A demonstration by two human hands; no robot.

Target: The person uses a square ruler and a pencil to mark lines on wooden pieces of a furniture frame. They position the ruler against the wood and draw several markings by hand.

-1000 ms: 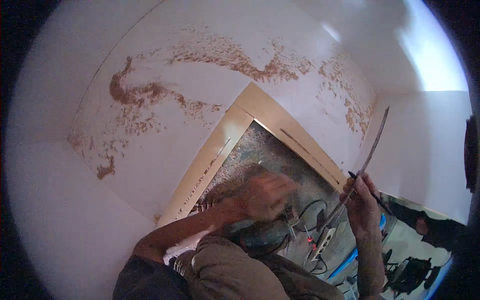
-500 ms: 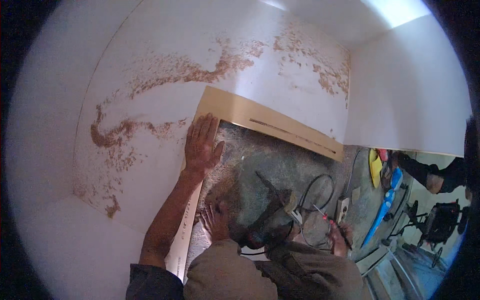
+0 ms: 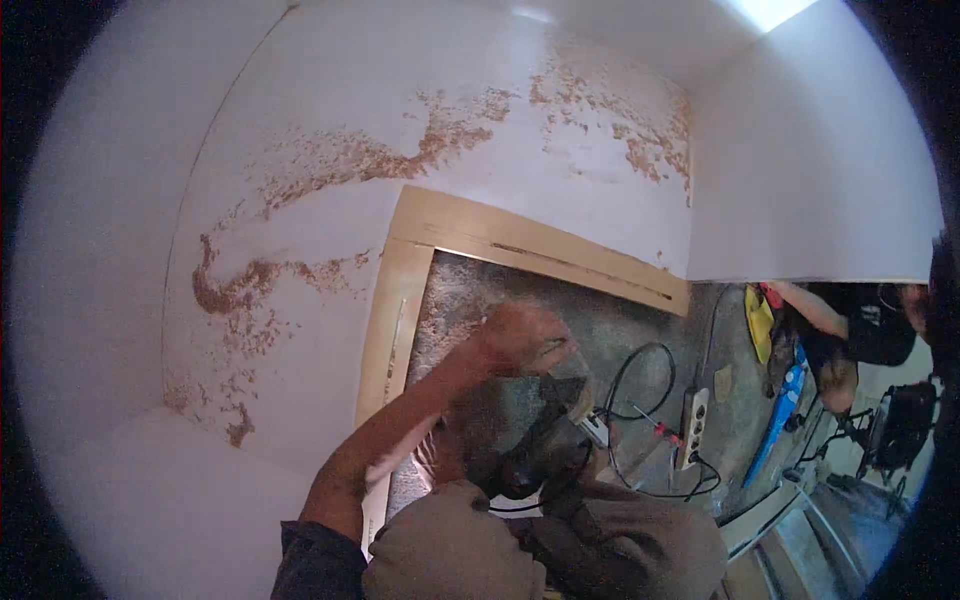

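My left hand [image 3: 522,335] is in the air over the floor, inside the corner of a light wood-coloured frame [image 3: 455,215]. Motion smears its fingers, so whether they hold anything is unclear. The frame's two boards meet at a corner against a stained white panel [image 3: 330,225]; dark slots run along both boards. Out of view is my right hand. To the right of my left hand, a screwdriver with a red part [image 3: 660,430] rests on the floor beside a white power strip [image 3: 693,428]. A dark object with a pale metal end [image 3: 592,428] lies in front of my knees.
A black cable [image 3: 640,350] loops over the rough floor. Farther right are a yellow item [image 3: 758,325], a long blue strip-like thing [image 3: 778,420] and a black wheeled item [image 3: 893,430]. Another person's arm [image 3: 815,305] reaches in at the right. My trousered knees [image 3: 455,550] fill the lower edge.
My left hand has left the frame's corner and moved right and nearer me. My right hand, earlier beside the screwdriver and power strip, has gone out of view. The other person's arm has come in.
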